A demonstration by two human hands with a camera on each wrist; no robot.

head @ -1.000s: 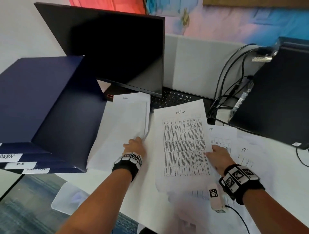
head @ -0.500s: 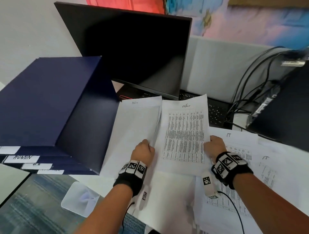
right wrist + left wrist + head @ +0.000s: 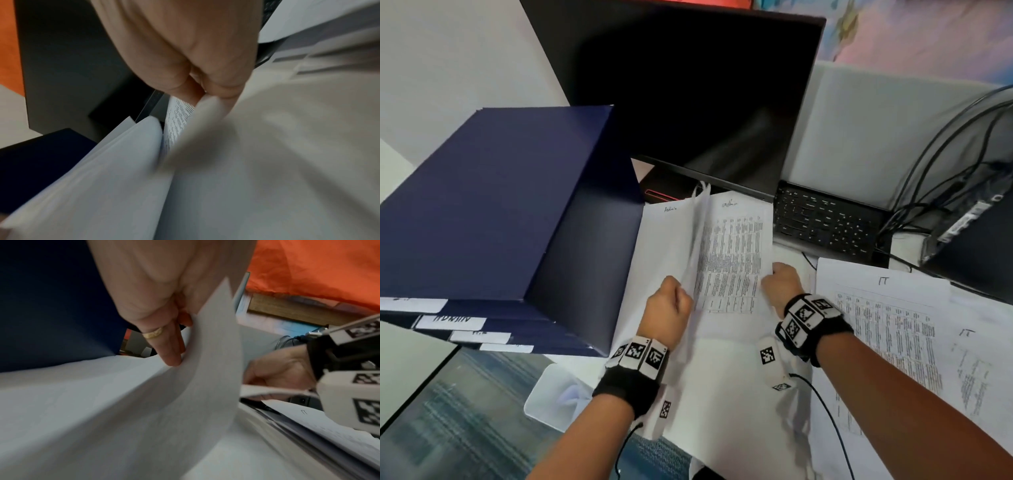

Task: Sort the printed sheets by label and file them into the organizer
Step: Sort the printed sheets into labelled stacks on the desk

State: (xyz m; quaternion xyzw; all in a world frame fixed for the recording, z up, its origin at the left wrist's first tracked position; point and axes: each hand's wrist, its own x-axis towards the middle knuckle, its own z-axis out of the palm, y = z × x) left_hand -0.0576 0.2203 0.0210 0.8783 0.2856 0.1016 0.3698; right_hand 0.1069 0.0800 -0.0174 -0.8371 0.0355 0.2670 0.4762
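A dark blue organizer [image 3: 493, 212] with white labelled drawers, one reading ADMIN [image 3: 450, 322], stands at the left. Just right of it lies a stack of sheets marked Admin [image 3: 667, 240]. My left hand [image 3: 669, 310] pinches the right edge of that stack's top sheets [image 3: 209, 353] and holds it raised. My right hand [image 3: 780, 284] pinches the right edge of a printed Admin sheet [image 3: 736, 253], tilted up against the raised edge. In the right wrist view the fingers [image 3: 222, 89] grip that printed sheet [image 3: 176, 120]. Sheets marked IT [image 3: 880, 329] lie flat at the right.
A dark monitor [image 3: 688, 89] stands behind the papers, with a black keyboard [image 3: 825, 222] beneath it. Cables [image 3: 941, 154] and a black device [image 3: 976, 246] fill the right rear. More white paper covers the desk near me. A translucent tray [image 3: 554, 394] juts over the desk's front edge.
My right hand has carried the printed Admin sheet leftward to the Admin stack. My left hand has gone from resting on the stack to lifting its right edge. The view swung left.
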